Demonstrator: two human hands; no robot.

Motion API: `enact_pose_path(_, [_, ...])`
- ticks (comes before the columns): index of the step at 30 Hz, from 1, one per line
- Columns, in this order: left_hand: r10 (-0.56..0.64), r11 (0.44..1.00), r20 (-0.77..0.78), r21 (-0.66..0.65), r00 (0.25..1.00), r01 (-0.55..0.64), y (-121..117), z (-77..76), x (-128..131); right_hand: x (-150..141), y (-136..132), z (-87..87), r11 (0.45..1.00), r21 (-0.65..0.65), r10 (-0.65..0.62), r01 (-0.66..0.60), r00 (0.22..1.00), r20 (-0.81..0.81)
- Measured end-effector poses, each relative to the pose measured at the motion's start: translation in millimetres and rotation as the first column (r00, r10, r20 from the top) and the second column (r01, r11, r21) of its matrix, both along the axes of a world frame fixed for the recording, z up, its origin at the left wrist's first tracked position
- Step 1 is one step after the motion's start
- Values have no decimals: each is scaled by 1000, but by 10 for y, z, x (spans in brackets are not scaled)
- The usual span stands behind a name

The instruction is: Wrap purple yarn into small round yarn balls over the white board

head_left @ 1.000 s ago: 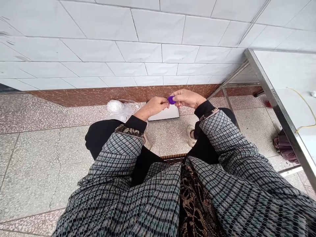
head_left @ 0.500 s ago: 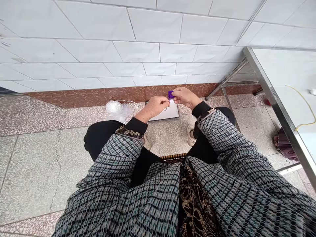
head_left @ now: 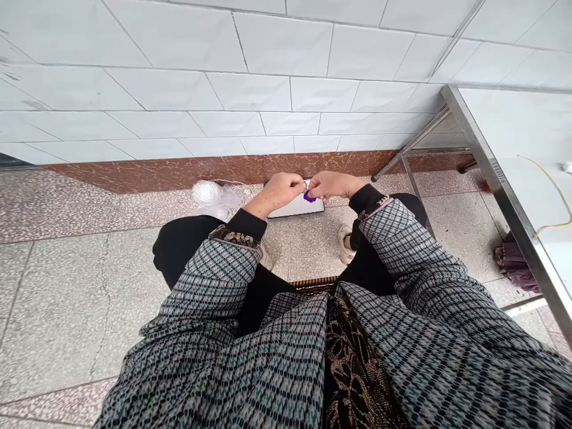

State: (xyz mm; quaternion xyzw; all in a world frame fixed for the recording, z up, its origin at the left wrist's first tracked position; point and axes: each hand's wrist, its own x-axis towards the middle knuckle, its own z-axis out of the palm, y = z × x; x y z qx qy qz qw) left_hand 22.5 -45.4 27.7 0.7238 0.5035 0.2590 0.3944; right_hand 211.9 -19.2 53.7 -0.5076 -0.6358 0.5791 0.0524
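Note:
My left hand and my right hand meet nearly fingertip to fingertip in front of me, both closed in a pinch. A small bunch of purple thread hangs in loops below my right fingertips. At the tips of my left fingers a thin bit of the purple shows; the fingers hide most of it. Beneath both hands lies a flat white board with a dark edge, on the floor and partly covered by the left hand.
A ball of white string with clear plastic lies by the wall, left of the board. On the right stands a metal-framed table, a yellow cord on its top. Dark purplish cloth is under it. My knees flank the hands.
My right hand has lowered and turned over, moving a little closer to the left. The purple thread went from a square patch above the fingers to loops beneath them. The left hand barely shifted.

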Motion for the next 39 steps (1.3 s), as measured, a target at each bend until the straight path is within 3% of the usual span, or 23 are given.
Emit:
enact_pose_path(2, [28,1000,29,9,999,-28,-25,36,18,-33,11,-29,988,14,-151,152,988,-16])
enact_pose_path(5, [50,999,54,15,997,-50,-56,76,45,-83,6,-25,929,-75,-369,362,913,-171])
enact_pose_path(7, [66,997,59,28,996,-68,-66,86,56,-109,-9,-3,886,-174,-462,429,844,-273])
enact_pose_path(10, [89,994,59,65,994,-93,-65,95,59,-130,-33,28,860,-281,-504,426,797,-333])
enact_pose_path(19, [98,983,-7,155,995,-95,-45,90,36,-121,-2,-28,845,-291,-532,449,764,-365])
enact_pose_path(24, [26,999,72,-34,997,-23,-20,-24,61,-63,75,-55,843,-243,-538,480,736,-411])
enact_pose_path(28, [35,983,78,-182,996,-20,36,-74,45,8,65,33,928,-198,-372,316,815,-443])
enact_pose_path(31, [24,986,-36,-163,999,-30,65,-58,6,22,11,90,978,-154,-183,138,926,-330])
enact_pose_path(33, [3,994,-99,-113,995,-14,65,-34,-15,-1,-24,90,991,-103,-106,86,973,-206])
enact_pose_path(36, [-17,997,-101,-70,995,10,43,-5,-20,-53,-43,49,994,-22,-112,111,991,-71])
enact_pose_path(39, [-5,1000,-53,-24,999,4,14,8,-2,-75,-19,10,980,-48,-196,192,977,-85])
